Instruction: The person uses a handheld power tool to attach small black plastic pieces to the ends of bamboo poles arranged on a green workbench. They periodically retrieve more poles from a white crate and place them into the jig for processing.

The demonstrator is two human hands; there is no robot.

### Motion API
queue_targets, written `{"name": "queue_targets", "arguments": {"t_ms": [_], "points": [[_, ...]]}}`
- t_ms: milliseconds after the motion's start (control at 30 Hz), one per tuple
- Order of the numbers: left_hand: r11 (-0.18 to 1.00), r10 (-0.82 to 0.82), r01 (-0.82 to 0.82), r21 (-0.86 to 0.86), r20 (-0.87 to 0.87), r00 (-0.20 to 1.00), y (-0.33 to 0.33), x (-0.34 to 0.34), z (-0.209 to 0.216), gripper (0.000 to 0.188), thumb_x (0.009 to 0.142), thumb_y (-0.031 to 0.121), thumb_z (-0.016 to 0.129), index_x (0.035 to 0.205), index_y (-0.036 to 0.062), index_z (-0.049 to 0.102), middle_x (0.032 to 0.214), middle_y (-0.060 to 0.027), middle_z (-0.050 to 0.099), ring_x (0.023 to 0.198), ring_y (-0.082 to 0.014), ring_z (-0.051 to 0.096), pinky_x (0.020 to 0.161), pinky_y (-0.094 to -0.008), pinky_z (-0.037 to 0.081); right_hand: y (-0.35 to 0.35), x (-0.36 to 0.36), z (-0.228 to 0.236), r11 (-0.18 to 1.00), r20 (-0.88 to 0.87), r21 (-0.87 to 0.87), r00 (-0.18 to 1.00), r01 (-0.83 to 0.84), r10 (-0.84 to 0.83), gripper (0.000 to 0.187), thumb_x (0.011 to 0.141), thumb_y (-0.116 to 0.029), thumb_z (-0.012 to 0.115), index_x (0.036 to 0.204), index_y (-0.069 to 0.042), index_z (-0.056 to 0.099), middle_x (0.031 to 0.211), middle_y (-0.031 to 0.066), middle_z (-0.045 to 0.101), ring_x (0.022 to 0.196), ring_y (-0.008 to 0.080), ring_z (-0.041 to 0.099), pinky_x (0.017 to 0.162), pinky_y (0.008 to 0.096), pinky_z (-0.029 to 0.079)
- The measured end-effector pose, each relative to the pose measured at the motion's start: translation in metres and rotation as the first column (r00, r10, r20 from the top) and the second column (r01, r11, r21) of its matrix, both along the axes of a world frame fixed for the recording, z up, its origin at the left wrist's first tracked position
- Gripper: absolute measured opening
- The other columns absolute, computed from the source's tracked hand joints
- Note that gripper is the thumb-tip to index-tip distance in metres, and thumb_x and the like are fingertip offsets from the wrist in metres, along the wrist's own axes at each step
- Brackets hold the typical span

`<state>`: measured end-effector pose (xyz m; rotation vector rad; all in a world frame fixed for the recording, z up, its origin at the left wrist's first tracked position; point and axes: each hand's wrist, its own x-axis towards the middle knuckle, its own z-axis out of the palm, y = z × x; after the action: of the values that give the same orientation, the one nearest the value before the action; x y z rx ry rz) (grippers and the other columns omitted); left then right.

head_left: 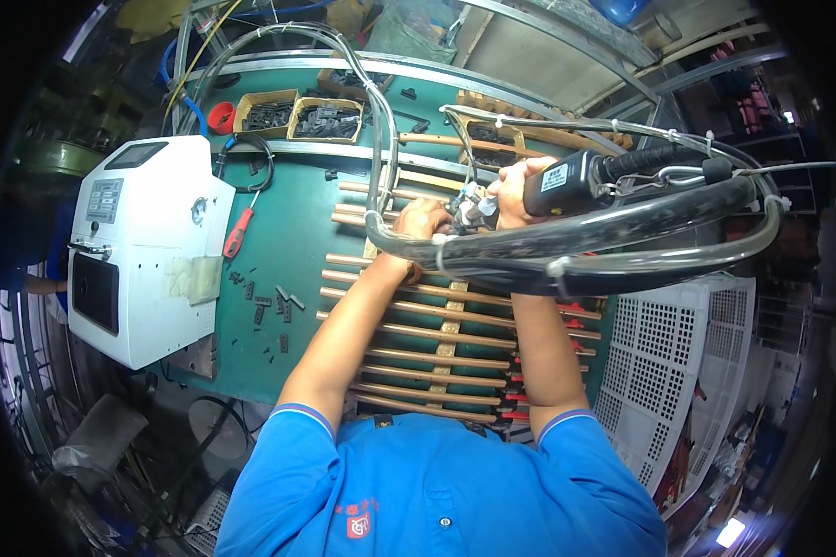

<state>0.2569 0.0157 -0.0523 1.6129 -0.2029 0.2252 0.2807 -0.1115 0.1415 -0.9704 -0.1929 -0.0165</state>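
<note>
Thick tubing (613,223), bound with white ties, loops closest to the camera, crossing above the forearms. Just behind it, the right hand (514,192) has its fingers curled around the front end of a black tool (565,186), which sits over the upper part of the green table (297,218). Close by the tool's metal tip (475,206), the left hand (422,219) is bent over the upper rods, its fingers drawn in; whether they grip anything cannot be told. Copper-coloured rods (418,356) lie in a row across a wooden strip (447,341) below both hands. To the left are a red-handled screwdriver (239,234), scattered black pieces (262,303) and a white machine (144,223).
</note>
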Motion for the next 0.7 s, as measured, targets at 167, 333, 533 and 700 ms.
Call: {"name": "queue_targets", "arguments": {"t_ms": [167,333,533,700], "points": [[0.996,0.011,-0.005,-0.085,0.076,0.997,-0.001,0.007,-0.021,0.017,0.073,0.023,0.066,0.080,0.0074,0.066,0.082,-0.0105,0.059,0.082,-0.0306,0.057,0.075,-0.0403,0.047,0.010,-0.010,-0.004,0.995,0.065,0.057,0.994,-0.088,0.084,0.025,0.088,0.003,0.054,0.108,-0.009,0.045,0.089,0.0093,0.055,0.073,0.0132,0.057,0.067,0.0276,0.051],[0.799,0.061,0.038,0.600,-0.144,0.988,-0.003,0.007,0.011,0.035,0.086,0.020,0.065,0.116,0.0034,0.057,0.118,-0.0133,0.057,0.107,-0.0283,0.057,0.091,-0.0401,0.048,0.007,0.023,-0.021,0.783,0.476,-0.434,0.851,0.445,-0.220,0.017,0.072,-0.007,0.067,0.083,-0.005,0.054,0.064,-0.0031,0.050,0.057,0.0109,0.048,0.059,0.0265,0.045],[0.830,0.084,0.037,0.557,-0.189,0.978,0.000,0.004,0.029,0.024,0.083,0.025,0.068,0.102,0.0114,0.066,0.101,-0.0127,0.064,0.096,-0.0346,0.060,0.083,-0.0391,0.048,-0.003,0.031,-0.031,0.889,0.394,-0.421,0.919,0.180,0.000,0.037,0.083,0.009,0.058,0.116,-0.001,0.046,0.091,0.0090,0.052,0.075,0.0142,0.053,0.065,0.0252,0.051],[0.779,0.087,0.069,0.623,-0.217,0.972,0.003,0.001,0.033,0.027,0.086,0.031,0.064,0.106,0.0123,0.065,0.106,-0.0136,0.064,0.097,-0.0350,0.060,0.085,-0.0392,0.047,-0.004,0.033,-0.033,0.896,0.415,-0.416,0.909,0.153,0.037,0.033,0.081,0.005,0.058,0.111,-0.003,0.047,0.085,0.0072,0.052,0.070,0.0144,0.052,0.063,0.0257,0.049]]}}
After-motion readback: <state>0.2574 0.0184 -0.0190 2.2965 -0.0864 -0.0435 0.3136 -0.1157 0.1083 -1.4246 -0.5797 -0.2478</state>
